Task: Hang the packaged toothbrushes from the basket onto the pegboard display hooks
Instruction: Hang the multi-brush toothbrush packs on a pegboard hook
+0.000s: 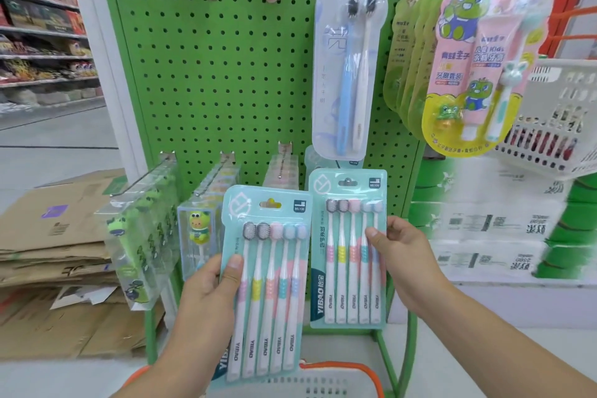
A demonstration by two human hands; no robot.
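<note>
Against the green pegboard (226, 74), my right hand (400, 255) grips one five-brush pack (347, 245) seated on its hook, my left hand (210, 284) grips another pack (268, 284), needing its slot threaded next.

Views: one only, a wide-angle camera worn on the person's head.
Direction: it looked forward and slightly down, straight at a green pegboard (226, 74).
Nearness: close; the pegboard filled the middle of the picture, and both forearms reached in from the bottom edge.
Edges: a shop aisle with shelves (42, 42) lay at far left, and a white basket (555, 126) at right.
Distortion: straight lines bent toward the borders.
</note>
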